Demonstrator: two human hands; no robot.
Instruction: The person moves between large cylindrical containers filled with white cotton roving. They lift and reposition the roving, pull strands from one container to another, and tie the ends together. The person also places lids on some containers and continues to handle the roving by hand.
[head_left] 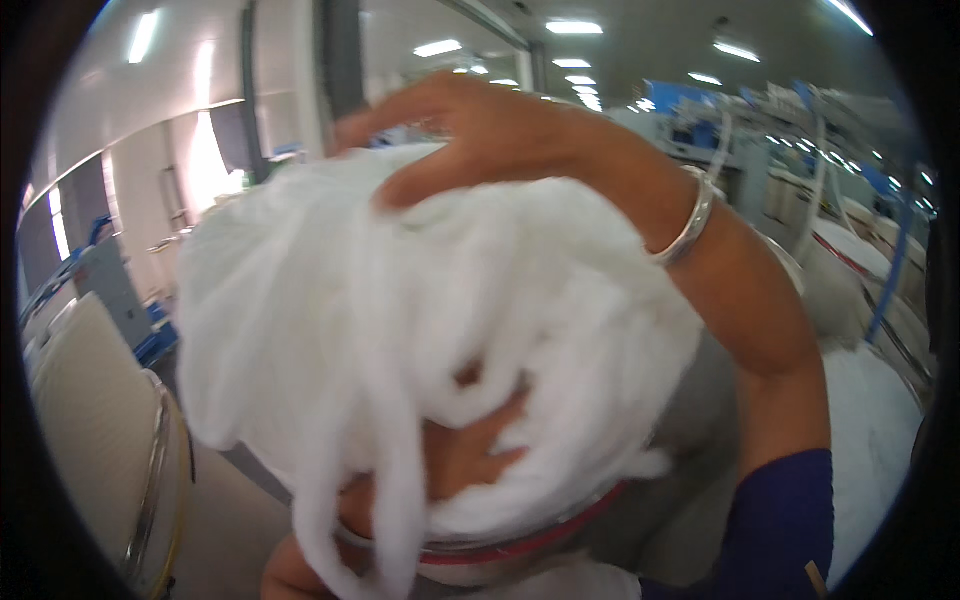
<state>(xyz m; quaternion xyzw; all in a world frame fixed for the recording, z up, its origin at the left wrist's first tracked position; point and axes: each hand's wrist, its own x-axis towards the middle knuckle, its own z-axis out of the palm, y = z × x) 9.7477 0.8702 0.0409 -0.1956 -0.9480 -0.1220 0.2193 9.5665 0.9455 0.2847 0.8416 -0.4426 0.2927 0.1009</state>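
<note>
A large mass of soft white cotton sliver (270, 310) rises in front of me, with loose strands hanging down its near side. My right hand (470, 130) arches over its top, the curved fingers spread across the upper edge and the thumb on the near face; motion blurs it slightly. A silvery bangle (692, 215) circles that wrist. Lower down, my left hand (465, 455) presses into the sliver from the near side, partly covered by loops and hanging strands. Beneath the mass shows the red-banded rim of a can (570, 527).
At left stands a pale can with a metal band (145, 490), near a grey and blue machine (110, 285). More sliver (870, 440) fills a can at right. Behind it are further cans (850, 245), a blue pole (895, 260) and machinery (700, 120).
</note>
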